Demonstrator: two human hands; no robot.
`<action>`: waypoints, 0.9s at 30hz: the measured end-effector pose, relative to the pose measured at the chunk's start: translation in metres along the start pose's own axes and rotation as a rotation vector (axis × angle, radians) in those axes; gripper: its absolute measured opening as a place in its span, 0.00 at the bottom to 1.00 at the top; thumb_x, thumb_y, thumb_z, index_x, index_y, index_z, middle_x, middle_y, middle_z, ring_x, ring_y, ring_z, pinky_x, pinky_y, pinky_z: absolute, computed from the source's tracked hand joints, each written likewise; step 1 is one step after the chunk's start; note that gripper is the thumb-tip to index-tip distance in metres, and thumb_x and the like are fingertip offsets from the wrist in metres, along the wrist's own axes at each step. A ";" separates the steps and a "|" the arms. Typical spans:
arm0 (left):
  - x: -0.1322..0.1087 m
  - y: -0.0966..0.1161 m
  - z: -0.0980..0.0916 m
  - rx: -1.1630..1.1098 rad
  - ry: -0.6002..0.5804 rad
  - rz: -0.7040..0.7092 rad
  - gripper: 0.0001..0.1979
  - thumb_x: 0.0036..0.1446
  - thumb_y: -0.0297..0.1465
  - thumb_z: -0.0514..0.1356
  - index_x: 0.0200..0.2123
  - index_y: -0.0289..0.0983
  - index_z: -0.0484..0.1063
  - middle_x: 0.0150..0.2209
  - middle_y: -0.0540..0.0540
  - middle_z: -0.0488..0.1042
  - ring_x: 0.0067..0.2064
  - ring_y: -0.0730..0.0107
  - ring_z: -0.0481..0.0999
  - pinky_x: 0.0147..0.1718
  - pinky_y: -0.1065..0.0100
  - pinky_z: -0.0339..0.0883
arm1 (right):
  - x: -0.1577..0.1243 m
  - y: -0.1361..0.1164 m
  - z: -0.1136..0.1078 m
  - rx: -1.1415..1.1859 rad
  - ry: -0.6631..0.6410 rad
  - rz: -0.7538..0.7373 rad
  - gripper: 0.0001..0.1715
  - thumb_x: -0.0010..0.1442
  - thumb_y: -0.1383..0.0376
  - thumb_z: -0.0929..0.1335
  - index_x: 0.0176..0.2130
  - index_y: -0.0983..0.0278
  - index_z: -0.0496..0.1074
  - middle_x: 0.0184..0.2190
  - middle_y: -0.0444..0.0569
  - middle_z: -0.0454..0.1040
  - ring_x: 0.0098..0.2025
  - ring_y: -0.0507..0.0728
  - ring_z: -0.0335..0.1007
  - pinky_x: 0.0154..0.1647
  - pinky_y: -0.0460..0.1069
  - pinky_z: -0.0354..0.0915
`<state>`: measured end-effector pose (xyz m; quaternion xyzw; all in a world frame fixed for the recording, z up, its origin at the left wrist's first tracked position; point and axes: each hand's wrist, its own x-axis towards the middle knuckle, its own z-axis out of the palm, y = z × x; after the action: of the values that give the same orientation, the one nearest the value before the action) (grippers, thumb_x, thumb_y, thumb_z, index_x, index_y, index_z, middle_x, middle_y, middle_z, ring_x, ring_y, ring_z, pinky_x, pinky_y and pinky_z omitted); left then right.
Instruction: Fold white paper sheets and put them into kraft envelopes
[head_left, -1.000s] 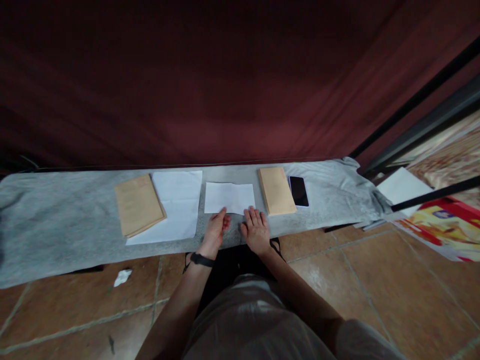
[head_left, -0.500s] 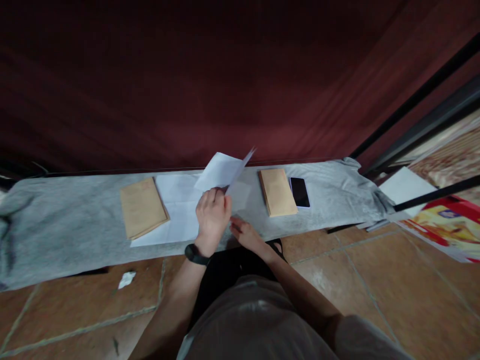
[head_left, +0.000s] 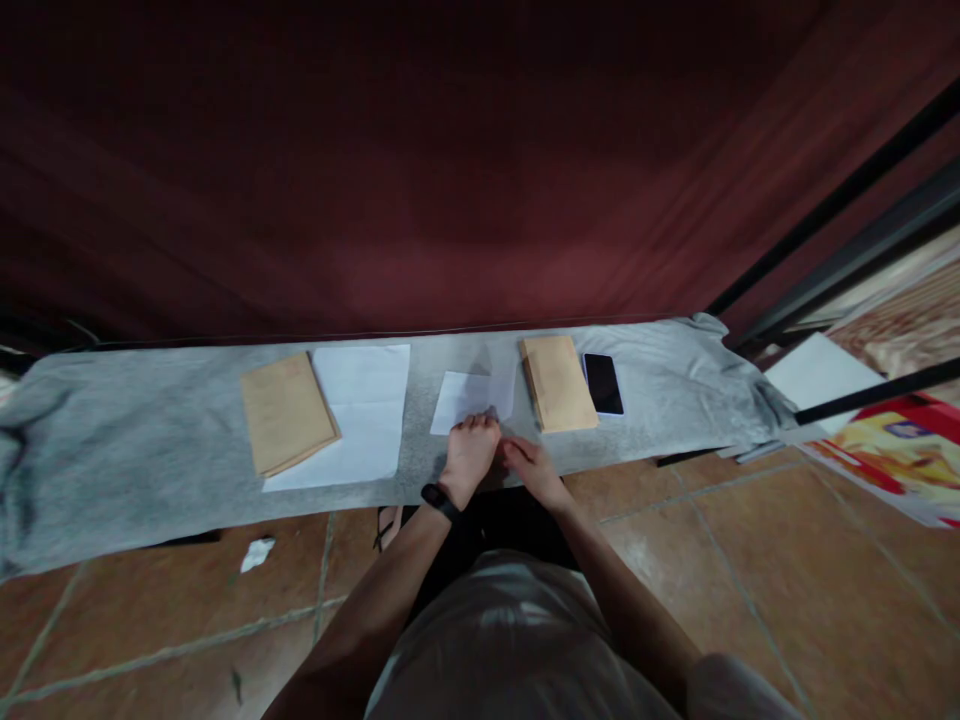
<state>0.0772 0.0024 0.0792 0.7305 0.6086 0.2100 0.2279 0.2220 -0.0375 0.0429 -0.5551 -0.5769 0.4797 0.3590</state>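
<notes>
A folded white paper [head_left: 459, 398] lies low over the grey cloth, its right part raised. My left hand [head_left: 472, 448], with a black band on the wrist, is closed on the paper's near edge. Close beside it on the right is my right hand [head_left: 529, 465], its fingers partly apart near the paper's lower right; it holds nothing that I can see. Brown envelopes [head_left: 289, 415] rest at the left on flat white sheets [head_left: 367, 415]. Another stack of brown envelopes [head_left: 561, 385] sits right of my hands.
A phone [head_left: 603, 384] lies just right of the right stack. The narrow bench [head_left: 150, 440] is covered in grey cloth, with a dark red surface [head_left: 450, 200] behind it. At the far right are black bars and a red and yellow box [head_left: 900, 450].
My left hand has moved right and lowered the folded paper toward the cloth, uncovering the white sheets' right edge. My right hand has shifted slightly right.
</notes>
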 end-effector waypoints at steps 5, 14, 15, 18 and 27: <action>-0.007 0.009 0.017 0.023 -0.099 0.009 0.12 0.62 0.21 0.54 0.39 0.35 0.77 0.43 0.31 0.78 0.50 0.46 0.77 0.50 0.54 0.67 | 0.012 0.002 -0.009 0.148 0.204 0.157 0.29 0.70 0.47 0.58 0.58 0.61 0.69 0.47 0.54 0.80 0.42 0.58 0.79 0.37 0.50 0.75; -0.022 -0.011 0.012 0.311 -0.043 0.152 0.18 0.65 0.27 0.52 0.55 0.35 0.72 0.56 0.32 0.75 0.59 0.46 0.72 0.57 0.50 0.63 | 0.038 0.003 0.007 0.167 0.233 0.174 0.14 0.63 0.57 0.65 0.43 0.62 0.73 0.33 0.48 0.80 0.34 0.58 0.80 0.37 0.51 0.77; -0.023 -0.017 0.011 0.327 -0.014 0.154 0.19 0.65 0.29 0.54 0.58 0.36 0.70 0.60 0.32 0.72 0.61 0.46 0.70 0.59 0.50 0.62 | 0.040 0.003 0.011 0.190 0.227 0.187 0.15 0.64 0.57 0.64 0.44 0.62 0.72 0.31 0.47 0.79 0.32 0.57 0.80 0.34 0.50 0.77; -0.027 -0.035 0.011 0.311 0.044 0.144 0.27 0.65 0.34 0.56 0.66 0.36 0.62 0.70 0.34 0.60 0.68 0.46 0.62 0.66 0.49 0.55 | 0.046 0.003 0.019 0.253 0.216 0.220 0.13 0.63 0.58 0.64 0.43 0.62 0.70 0.27 0.45 0.77 0.28 0.56 0.79 0.31 0.49 0.77; -0.022 -0.059 0.015 0.189 0.004 0.168 0.26 0.69 0.36 0.50 0.67 0.41 0.62 0.72 0.42 0.58 0.74 0.54 0.52 0.71 0.47 0.43 | 0.027 0.008 0.004 0.236 0.121 0.283 0.08 0.62 0.58 0.67 0.35 0.61 0.70 0.18 0.39 0.73 0.16 0.51 0.69 0.18 0.43 0.69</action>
<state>0.0356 -0.0110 0.0321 0.7967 0.5627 0.1718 0.1383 0.2176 -0.0124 0.0308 -0.6128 -0.4100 0.5554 0.3846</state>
